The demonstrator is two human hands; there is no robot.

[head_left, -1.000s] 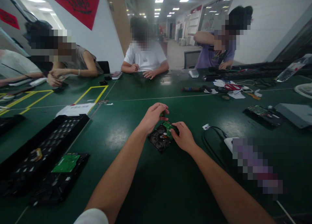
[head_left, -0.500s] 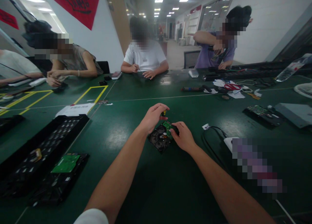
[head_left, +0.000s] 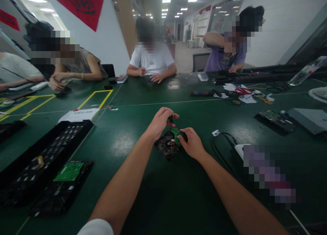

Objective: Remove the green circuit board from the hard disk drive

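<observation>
So on the green tabletop (head_left: pixel 143 194) there's a hard drive (head_left: pixel 167 146) lying board-side up, and the right hand (head_left: pixel 192 144) is pinning its green circuit board (head_left: pixel 175 132) down with fingers closed on it. The left hand (head_left: pixel 160 121) is pinching a small screwdriver (head_left: pixel 170 119) just above the board, so it looks like the board screws are being worked; next up is probably seating the tip squarely in a screw.

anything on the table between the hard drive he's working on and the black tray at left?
Head view: only bare green table mat between the black hard drive and long black plastic tray.
</observation>
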